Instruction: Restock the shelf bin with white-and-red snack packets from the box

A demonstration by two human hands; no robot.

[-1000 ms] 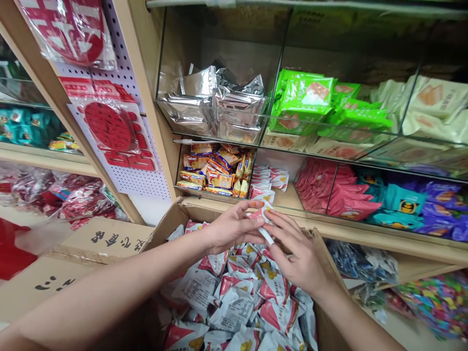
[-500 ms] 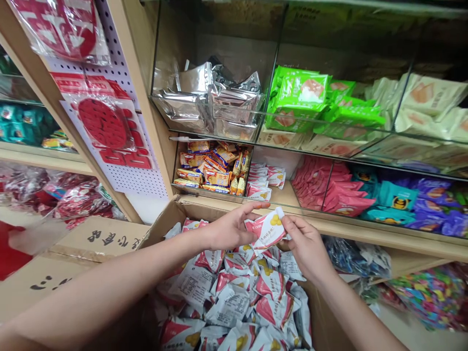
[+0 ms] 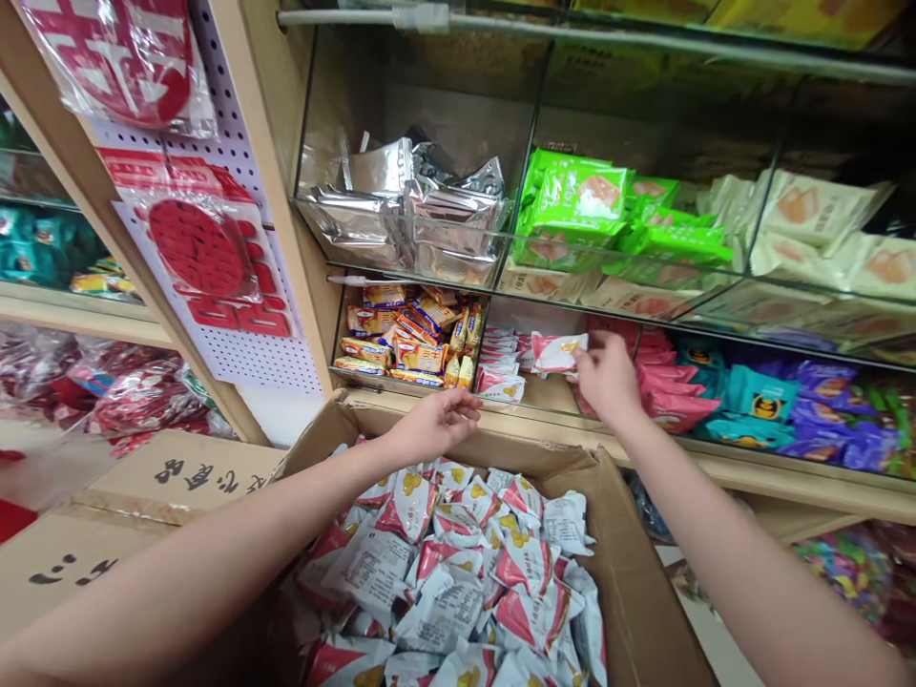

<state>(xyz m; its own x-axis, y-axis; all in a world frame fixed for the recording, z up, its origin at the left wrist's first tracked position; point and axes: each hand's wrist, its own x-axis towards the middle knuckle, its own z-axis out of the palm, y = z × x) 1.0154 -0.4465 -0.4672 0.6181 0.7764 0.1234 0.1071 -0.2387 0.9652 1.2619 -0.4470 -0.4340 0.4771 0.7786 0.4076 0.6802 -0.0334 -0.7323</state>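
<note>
Between the fingers of my right hand (image 3: 608,377) is a small white-and-pink snack packet (image 3: 555,352), held by its right end at the front of a low shelf compartment. Beside it in that compartment lie stacked packets of the same kind (image 3: 499,384). My left hand (image 3: 438,422) hovers over the far rim of a cardboard box, fingers loosely bent and apart, with nothing in them. Many matching white-and-pink packets (image 3: 447,606) fill the open cardboard box (image 3: 630,572) below my arms, some lying with their printed backs up.
Orange snack packets (image 3: 415,339) fill the compartment to the left; pink packets (image 3: 673,382) lie to the right. A glass-fronted shelf above holds silver packs (image 3: 379,210) and green packs (image 3: 579,205). Another cardboard box (image 3: 143,506) stands at left, near hanging red decorations (image 3: 197,243).
My right hand has carried the packet forward from above the box to the shelf compartment. My left hand has let go of it and drawn slightly back. The view has tilted up a little.
</note>
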